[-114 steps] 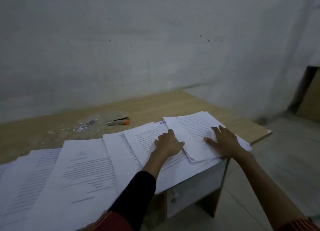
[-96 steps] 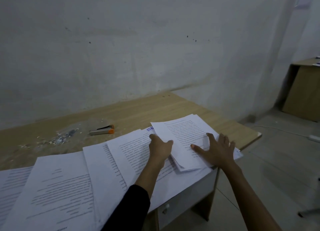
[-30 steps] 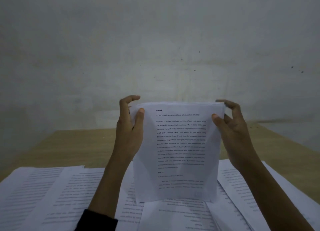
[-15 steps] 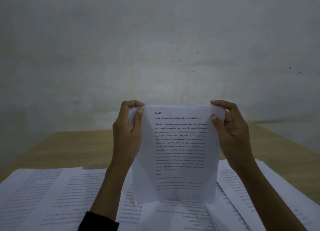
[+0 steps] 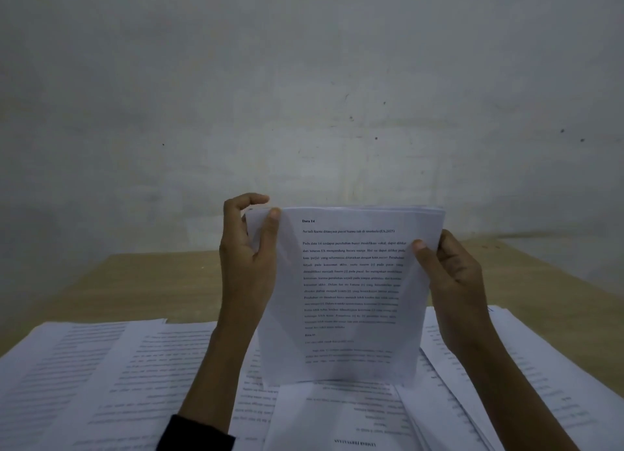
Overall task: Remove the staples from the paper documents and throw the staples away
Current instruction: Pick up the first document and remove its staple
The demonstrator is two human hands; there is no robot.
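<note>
Over the counter (image 5: 135, 281), in the head view, a person is holding one document (image 5: 351, 281) upright with its printed side facing the camera, probably to bring its top edge close enough to search for the staple.

The left hand (image 5: 248, 264) is pinching the top left corner. Its thumb (image 5: 271, 227) is pressing on the front and the forefinger is curling over the top edge behind, so this grip is narrow and closed on the document. That corner is where a staple usually sits, and the fingertips seem to be feeling for it. No staple is showing, because the hand is covering the corner and the light is dim.

The right hand (image 5: 452, 288) is gripping the right edge lower down, thumb in front and fingers hidden behind the sheets. This grip is also closed on the document, and it is likely steadying the sheets and keeping them taut while the left hand is working.

The document's top edge is showing several layers, so more than one sheet is bound here. Its bottom edge is hanging at or just above the papers (image 5: 101, 376) below; whether it is touching them is not clear.

Those papers are lying fanned and overlapping across the near counter, apparently waiting their turn. Nowhere in view is a tool or bin showing, so the staple may have to be pried out by fingernail.
</note>
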